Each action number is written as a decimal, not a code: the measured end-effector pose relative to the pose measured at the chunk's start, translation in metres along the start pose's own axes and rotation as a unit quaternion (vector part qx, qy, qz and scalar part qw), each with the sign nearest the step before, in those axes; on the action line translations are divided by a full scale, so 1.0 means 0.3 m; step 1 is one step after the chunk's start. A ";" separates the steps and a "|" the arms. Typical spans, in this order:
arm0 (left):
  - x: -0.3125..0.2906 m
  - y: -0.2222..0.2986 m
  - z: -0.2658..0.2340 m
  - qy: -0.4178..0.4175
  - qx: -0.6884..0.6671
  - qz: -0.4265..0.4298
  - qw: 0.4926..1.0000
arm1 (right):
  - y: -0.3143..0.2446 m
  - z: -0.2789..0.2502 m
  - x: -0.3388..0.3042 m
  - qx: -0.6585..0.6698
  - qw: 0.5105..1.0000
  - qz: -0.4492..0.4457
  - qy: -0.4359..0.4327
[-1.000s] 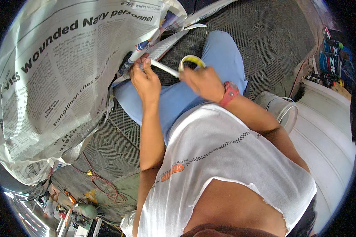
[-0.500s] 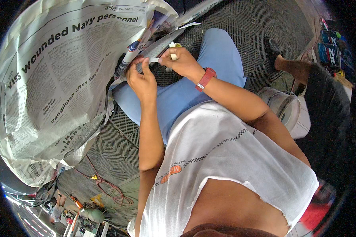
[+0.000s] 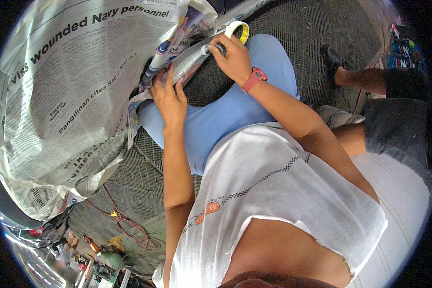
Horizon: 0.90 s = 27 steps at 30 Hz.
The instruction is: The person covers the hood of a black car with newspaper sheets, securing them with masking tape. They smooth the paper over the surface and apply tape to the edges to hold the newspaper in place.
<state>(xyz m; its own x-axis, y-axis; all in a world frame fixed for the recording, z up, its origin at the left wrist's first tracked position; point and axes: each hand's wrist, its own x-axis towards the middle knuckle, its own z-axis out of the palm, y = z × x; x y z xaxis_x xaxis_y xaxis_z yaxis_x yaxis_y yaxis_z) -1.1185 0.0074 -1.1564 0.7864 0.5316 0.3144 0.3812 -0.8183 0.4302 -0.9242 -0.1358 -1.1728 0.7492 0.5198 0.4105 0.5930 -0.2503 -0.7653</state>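
A sheet of newspaper (image 3: 81, 72) covers a large rounded form on my left, and a narrower newspaper flap (image 3: 189, 62) lies along its right edge. My left hand (image 3: 170, 98) rests on the near end of that flap, fingers stretched and thumb apart. In my right hand (image 3: 233, 57), thumb and fingers are closed, with a roll of masking tape (image 3: 245, 32), white outside and yellow inside, standing at the fingers. A pale curled strip shows by the right thumb; whether it is tape or paper edge I cannot tell. A red watch (image 3: 255, 79) is on my right wrist.
My bent legs in blue trousers (image 3: 269, 67) are on a dark textured mat (image 3: 302, 29). Another person's leg with a black shoe (image 3: 332, 62) and dark shorts is at the right. A reddish hose (image 3: 129, 228) coils on the floor, lower left, near a green tank (image 3: 111, 260).
My hands have moved apart; the short strip between them is gone from there. The right hand and tape roll moved up and right, the left onto the flap. The other person has shifted nearer.
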 end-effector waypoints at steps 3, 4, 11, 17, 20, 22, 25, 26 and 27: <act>-0.010 0.009 0.010 0.009 0.000 0.009 1.000 | 0.027 0.049 0.000 -0.023 1.000 -0.020 0.007; -0.010 0.012 0.010 0.009 -0.001 0.008 1.000 | 0.018 0.054 0.011 -0.038 0.999 -0.031 0.005; -0.006 0.022 0.001 0.005 0.001 0.011 1.000 | -0.004 0.128 0.043 -0.076 0.995 -0.032 0.052; -0.007 0.028 0.000 0.012 -0.007 0.017 1.000 | -0.027 0.177 0.049 -0.122 0.990 0.010 0.074; -0.005 0.035 -0.002 0.008 -0.008 0.008 1.000 | -0.026 0.215 0.047 -0.131 0.986 0.040 0.098; -0.003 0.038 0.000 0.008 -0.008 0.005 1.000 | -0.026 0.232 0.050 -0.129 0.983 0.057 0.118; -0.005 0.034 0.007 0.015 -0.011 0.010 1.000 | -0.036 0.238 0.058 -0.116 0.979 0.078 0.148; -0.007 0.030 0.009 0.018 -0.013 0.012 1.000 | -0.039 0.237 0.062 -0.114 0.977 0.085 0.157; -0.009 0.026 0.011 0.021 -0.015 0.014 1.000 | -0.042 0.235 0.065 -0.112 0.975 0.093 0.167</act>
<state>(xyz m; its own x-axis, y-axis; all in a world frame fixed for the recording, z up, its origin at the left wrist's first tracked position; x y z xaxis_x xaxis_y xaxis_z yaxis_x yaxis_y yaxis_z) -1.1159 -0.0011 -1.1567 0.7746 0.5187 0.3618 0.3443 -0.8258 0.4467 -0.9377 -0.0649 -1.1901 0.8821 0.1634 0.4418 0.4593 -0.5070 -0.7294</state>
